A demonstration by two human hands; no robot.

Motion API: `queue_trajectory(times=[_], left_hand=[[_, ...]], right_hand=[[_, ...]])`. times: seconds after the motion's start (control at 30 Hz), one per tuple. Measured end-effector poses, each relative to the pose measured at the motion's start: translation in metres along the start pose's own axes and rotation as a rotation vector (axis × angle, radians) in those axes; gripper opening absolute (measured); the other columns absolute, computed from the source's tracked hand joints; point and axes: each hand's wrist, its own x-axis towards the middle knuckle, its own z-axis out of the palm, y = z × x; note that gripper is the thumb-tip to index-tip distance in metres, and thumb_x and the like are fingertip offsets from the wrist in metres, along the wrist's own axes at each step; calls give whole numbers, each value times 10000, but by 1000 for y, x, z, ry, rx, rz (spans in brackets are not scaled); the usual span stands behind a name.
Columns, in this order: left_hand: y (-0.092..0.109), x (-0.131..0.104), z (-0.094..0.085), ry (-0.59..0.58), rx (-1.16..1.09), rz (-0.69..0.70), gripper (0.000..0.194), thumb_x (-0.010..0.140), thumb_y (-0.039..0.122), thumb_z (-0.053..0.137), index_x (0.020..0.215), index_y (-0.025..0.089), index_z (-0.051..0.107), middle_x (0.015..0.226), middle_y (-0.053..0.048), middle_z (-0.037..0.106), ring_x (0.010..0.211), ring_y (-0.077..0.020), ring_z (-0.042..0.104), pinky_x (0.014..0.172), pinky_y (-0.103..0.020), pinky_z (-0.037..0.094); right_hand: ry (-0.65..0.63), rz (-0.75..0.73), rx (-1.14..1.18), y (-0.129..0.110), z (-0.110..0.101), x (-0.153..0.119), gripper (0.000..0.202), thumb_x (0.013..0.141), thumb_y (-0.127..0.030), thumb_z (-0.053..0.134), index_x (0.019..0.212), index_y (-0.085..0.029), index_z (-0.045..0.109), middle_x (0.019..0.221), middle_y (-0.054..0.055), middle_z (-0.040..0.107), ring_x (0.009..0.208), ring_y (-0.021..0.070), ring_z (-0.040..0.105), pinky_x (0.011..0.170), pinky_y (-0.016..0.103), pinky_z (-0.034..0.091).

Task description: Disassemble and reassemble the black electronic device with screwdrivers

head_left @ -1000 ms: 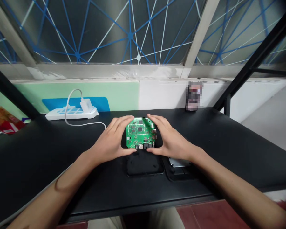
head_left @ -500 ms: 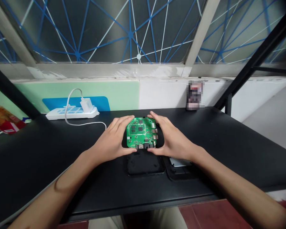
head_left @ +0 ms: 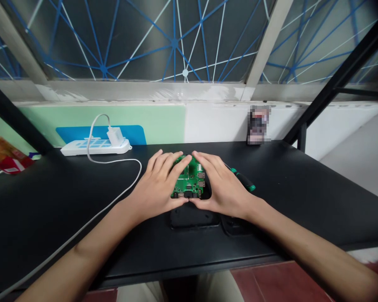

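My left hand and right hand grasp one green circuit board with two USB ports by its edges, near two black casing pieces and one screwdriver. One charger sits plugged into one white power strip on the black desk, below a blue-and-white-lined window.

The circuit board is coloured bright green, marked with black connectors and silvery ports. Plain black is shown by the worktop and by the flat case part. Black is joined with green on the screwdriver handle. The white power strip is patterned in light blue; white is repeated on the cable. The dark window panes are crossed by blue and white lines.
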Motion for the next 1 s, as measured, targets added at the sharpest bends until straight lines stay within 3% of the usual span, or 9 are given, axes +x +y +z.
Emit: queue_trajectory(times=[0.2, 0.33, 0.43, 0.57, 0.7, 1.0], left_hand=[[-2, 0, -1, 15, 1, 14, 949, 775, 401, 771, 1535, 224, 230, 1476, -177, 455, 1344, -410, 431, 1187, -638, 191], [-4, 1, -4, 86, -139, -72, 1002, 721, 443, 828, 1520, 275, 247, 1472, -145, 468, 1331, -424, 442, 1148, -644, 267], [-2, 1, -8, 159, -333, -190, 1073, 658, 415, 891, 1502, 287, 240, 1465, -149, 455, 1334, -424, 457, 1109, -637, 358], [3, 1, -10, 189, -642, -225, 1106, 654, 413, 908, 1480, 281, 183, 1474, -162, 410, 1377, -377, 448, 1155, -581, 378], [8, 1, -8, 174, -816, -198, 1081, 680, 391, 898, 1454, 301, 148, 1479, -159, 405, 1397, -361, 434, 1183, -590, 354], [10, 2, -9, 134, -909, -185, 1095, 697, 420, 907, 1433, 341, 101, 1506, -167, 345, 1424, -374, 404, 1145, -582, 434]], right_hand=[[-9, -8, 17, -2, -3, 1, 1055, 818, -453, 718, 1605, -252, 46, 1541, 187, 377, 1415, 403, 392, 1113, 658, 422], [-11, -2, 174, 3, -12, 1, 1327, 679, -620, 810, 1600, -294, -88, 1647, 176, 217, 1500, 427, 265, 1163, 676, 347], [-10, 33, 272, 9, -14, -1, 1443, 600, -653, 841, 1589, -297, -148, 1687, 167, 103, 1531, 427, 188, 1192, 675, 285], [-99, 55, 288, 12, -9, -4, 1459, 607, -657, 835, 1586, -260, -172, 1681, 191, 135, 1529, 419, 203, 1199, 653, 285], [-163, 49, 294, 8, -5, -3, 1481, 614, -620, 852, 1577, -242, -209, 1679, 195, 141, 1534, 417, 179, 1213, 627, 278], [-154, 38, 366, 3, -4, 0, 1422, 655, -581, 847, 1578, -290, -195, 1682, 165, 158, 1533, 380, 223, 1214, 617, 294]])
